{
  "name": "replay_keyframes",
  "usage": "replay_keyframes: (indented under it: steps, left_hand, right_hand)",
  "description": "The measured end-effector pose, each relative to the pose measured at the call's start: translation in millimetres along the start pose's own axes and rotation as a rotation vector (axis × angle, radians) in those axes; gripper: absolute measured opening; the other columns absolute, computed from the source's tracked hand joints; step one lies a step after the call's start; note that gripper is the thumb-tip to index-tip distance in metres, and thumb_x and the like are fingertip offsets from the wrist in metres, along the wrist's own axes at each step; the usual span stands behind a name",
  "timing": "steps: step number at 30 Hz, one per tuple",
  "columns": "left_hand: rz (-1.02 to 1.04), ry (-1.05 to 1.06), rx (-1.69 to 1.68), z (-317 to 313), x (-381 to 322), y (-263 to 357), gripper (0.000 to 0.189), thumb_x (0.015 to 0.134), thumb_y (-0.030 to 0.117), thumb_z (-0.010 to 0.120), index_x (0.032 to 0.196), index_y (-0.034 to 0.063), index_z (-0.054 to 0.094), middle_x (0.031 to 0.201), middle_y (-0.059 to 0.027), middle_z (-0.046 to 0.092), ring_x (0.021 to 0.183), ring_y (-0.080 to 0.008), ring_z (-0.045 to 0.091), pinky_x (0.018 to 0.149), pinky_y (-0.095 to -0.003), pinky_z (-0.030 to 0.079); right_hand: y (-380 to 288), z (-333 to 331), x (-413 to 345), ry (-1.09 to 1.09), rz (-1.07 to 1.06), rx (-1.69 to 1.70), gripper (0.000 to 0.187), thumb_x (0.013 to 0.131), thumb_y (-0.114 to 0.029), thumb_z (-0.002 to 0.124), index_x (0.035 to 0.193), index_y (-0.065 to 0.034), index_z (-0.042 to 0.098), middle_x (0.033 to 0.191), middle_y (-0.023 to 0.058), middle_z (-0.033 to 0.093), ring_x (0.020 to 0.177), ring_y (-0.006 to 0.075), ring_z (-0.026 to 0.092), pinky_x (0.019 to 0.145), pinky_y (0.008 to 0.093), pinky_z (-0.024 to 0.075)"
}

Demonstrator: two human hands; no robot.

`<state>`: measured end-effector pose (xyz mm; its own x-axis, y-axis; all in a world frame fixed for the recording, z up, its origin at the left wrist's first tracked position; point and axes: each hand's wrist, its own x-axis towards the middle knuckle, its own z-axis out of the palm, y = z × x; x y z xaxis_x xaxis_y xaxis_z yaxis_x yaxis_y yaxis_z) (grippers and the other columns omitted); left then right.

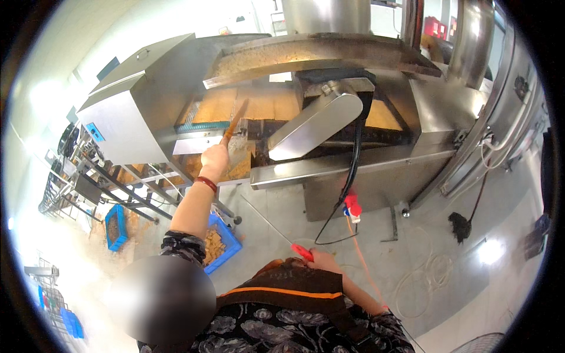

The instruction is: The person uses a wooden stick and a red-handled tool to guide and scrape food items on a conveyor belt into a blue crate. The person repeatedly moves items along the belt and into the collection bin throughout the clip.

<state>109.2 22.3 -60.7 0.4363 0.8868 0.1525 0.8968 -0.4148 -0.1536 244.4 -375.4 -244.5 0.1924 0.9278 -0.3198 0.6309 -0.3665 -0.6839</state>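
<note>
My left hand (215, 159), with a dark red bracelet at the wrist, is stretched forward over the front of a stainless steel conveyor machine. It grips a brown tapered stick (235, 121), probably wooden, whose far end reaches over flat tan food sheets (216, 106) on the belt (204, 127). Whether the tip touches them, I cannot tell. Low in front of my apron, my right hand (324, 261) is closed on the red handle (303, 252) of a long thin metal rod (267, 220). That rod points forward and left above the floor.
A slanted metal drive cover (318, 125) and black cables (354, 163) stand before the belt. Below lie a blue crate (229, 247) of tan pieces, another blue crate (116, 227), a red plug (352, 204) with an orange cord and a coiled hose (439, 269). A mop (460, 226) is at right.
</note>
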Motion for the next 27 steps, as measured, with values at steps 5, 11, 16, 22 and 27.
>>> replay_keyframes:
  steps: [5, 11, 16, 22, 27]
  left_hand:
    - [-0.022, -0.041, 0.005, -10, -8, -9, 0.041, 0.091, 0.02, 0.044, 0.132, 0.0203, 0.044, 0.093, -0.0157, 0.068, 0.087, -0.0328, 0.067, 0.074, -0.044, 0.053]
    - [-0.032, -0.016, 0.05, 0, -12, -24, 0.045, 0.091, 0.021, 0.046, 0.136, 0.0215, 0.04, 0.091, -0.0168, 0.067, 0.085, -0.0339, 0.067, 0.073, -0.0455, 0.053]
    - [-0.03, -0.015, 0.092, 7, -12, -42, 0.049, 0.093, 0.023, 0.044, 0.141, 0.0236, 0.035, 0.09, -0.0171, 0.067, 0.083, -0.0335, 0.067, 0.07, -0.0451, 0.054]
    - [-0.072, -0.045, 0.042, -4, -20, -47, 0.047, 0.094, 0.031, 0.046, 0.139, 0.0238, 0.037, 0.092, -0.0178, 0.067, 0.088, -0.0346, 0.066, 0.075, -0.0454, 0.053]
    - [-0.071, -0.031, 0.065, -2, -18, -60, 0.046, 0.094, 0.03, 0.044, 0.14, 0.0255, 0.036, 0.091, -0.0172, 0.067, 0.087, -0.0336, 0.066, 0.076, -0.0447, 0.053]
  right_hand:
    - [-5, -4, -4, -0.008, 0.032, 0.037, 0.042, 0.086, -0.043, 0.054, 0.107, -0.006, 0.053, 0.09, 0.0225, 0.064, 0.088, 0.0409, 0.061, 0.074, 0.0497, 0.0476]
    - [4, 2, 0, -0.019, 0.025, 0.016, 0.042, 0.086, -0.043, 0.054, 0.107, -0.0075, 0.054, 0.091, 0.0212, 0.065, 0.089, 0.0407, 0.061, 0.075, 0.0498, 0.0474]
    - [-2, -3, -5, -0.026, 0.056, 0.021, 0.041, 0.086, -0.043, 0.054, 0.107, -0.0078, 0.054, 0.092, 0.021, 0.065, 0.089, 0.0406, 0.061, 0.075, 0.0497, 0.0473]
    - [-2, -2, -4, -0.021, 0.056, -0.014, 0.04, 0.086, -0.042, 0.054, 0.106, -0.0072, 0.054, 0.091, 0.0218, 0.064, 0.089, 0.0407, 0.061, 0.076, 0.0498, 0.0471]
    - [6, 6, -2, 0.01, 0.015, -0.016, 0.04, 0.086, -0.041, 0.055, 0.106, -0.0062, 0.054, 0.09, 0.0227, 0.064, 0.088, 0.0418, 0.061, 0.075, 0.05, 0.047]
